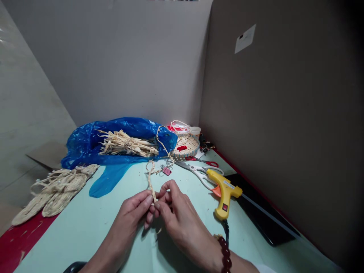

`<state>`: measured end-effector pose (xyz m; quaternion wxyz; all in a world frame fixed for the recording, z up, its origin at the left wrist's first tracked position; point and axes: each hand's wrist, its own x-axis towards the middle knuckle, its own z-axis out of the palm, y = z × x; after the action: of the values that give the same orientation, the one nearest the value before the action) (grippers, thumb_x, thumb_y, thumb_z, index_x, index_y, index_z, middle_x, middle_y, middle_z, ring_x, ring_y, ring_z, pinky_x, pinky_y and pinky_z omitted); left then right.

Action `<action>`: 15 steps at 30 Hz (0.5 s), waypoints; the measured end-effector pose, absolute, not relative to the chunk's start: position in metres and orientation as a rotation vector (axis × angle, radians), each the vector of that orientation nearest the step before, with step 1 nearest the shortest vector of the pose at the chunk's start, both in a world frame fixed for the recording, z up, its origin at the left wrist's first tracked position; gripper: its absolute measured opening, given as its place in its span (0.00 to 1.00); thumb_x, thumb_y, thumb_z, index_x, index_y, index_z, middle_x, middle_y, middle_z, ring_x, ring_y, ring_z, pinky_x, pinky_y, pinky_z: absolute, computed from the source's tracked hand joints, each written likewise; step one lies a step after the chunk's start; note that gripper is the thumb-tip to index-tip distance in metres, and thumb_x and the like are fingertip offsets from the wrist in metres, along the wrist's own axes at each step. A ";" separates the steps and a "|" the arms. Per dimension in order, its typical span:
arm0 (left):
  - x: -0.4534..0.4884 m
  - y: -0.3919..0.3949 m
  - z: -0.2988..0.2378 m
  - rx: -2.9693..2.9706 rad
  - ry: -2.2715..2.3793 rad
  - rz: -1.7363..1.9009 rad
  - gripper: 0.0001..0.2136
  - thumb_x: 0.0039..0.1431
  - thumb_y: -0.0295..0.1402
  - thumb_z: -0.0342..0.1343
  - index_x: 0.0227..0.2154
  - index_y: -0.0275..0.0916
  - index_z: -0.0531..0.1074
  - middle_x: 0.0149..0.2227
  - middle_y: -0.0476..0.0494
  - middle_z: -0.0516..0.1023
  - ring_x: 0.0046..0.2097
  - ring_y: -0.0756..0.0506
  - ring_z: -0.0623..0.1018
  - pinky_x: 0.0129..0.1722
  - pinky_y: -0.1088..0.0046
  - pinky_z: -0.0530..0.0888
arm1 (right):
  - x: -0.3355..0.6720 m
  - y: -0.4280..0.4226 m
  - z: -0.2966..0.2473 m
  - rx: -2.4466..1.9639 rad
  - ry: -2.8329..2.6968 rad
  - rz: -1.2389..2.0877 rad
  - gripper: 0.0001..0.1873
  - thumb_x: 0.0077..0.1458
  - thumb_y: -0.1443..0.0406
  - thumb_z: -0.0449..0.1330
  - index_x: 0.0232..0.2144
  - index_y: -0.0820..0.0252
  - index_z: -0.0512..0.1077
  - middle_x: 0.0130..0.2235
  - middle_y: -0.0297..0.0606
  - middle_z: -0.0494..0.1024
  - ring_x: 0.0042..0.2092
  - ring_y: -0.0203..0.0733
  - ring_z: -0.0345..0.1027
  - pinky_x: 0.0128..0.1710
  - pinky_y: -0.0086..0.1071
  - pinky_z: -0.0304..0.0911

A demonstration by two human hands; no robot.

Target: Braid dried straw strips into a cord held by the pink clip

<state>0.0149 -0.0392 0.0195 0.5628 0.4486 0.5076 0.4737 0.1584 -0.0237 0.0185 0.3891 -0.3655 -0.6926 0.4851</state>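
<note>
A pale braided straw cord (pixel 150 178) runs from a pink binder clip (pixel 167 171) toward me. My left hand (pixel 138 206) pinches its near end between thumb and fingers. Close against it, my right hand (pixel 172 204) has its thumb and index finger closed on strands at the same end. The fingertips of both hands nearly meet there, so the exact ends of the strands are partly hidden. Beyond the clip, more of the cord loops up over the edge of a blue plastic bag (pixel 82 142).
A bundle of dried straw (pixel 127 144) lies in the bag. Woven sandals (pixel 61 189) rest at left. On the right are a yellow glue gun (pixel 226 193), white-handled scissors (pixel 199 172), red-handled scissors (pixel 209 163) and a black tablet-like slab (pixel 264 220). A round woven basket (pixel 186 146) stands behind.
</note>
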 end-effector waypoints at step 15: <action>0.017 -0.048 0.024 1.265 1.456 1.140 0.12 0.56 0.46 0.54 0.29 0.43 0.66 0.29 0.52 0.68 0.36 0.47 0.69 0.39 0.75 0.67 | 0.159 -0.028 0.029 -1.017 -1.993 0.992 0.04 0.60 0.63 0.52 0.36 0.56 0.60 0.28 0.34 0.72 0.27 0.38 0.61 0.27 0.30 0.52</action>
<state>0.0173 -0.0485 0.0237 0.4355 0.5083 0.5851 0.4579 0.1594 -0.0275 0.0292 0.3402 -0.3908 -0.7658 0.3810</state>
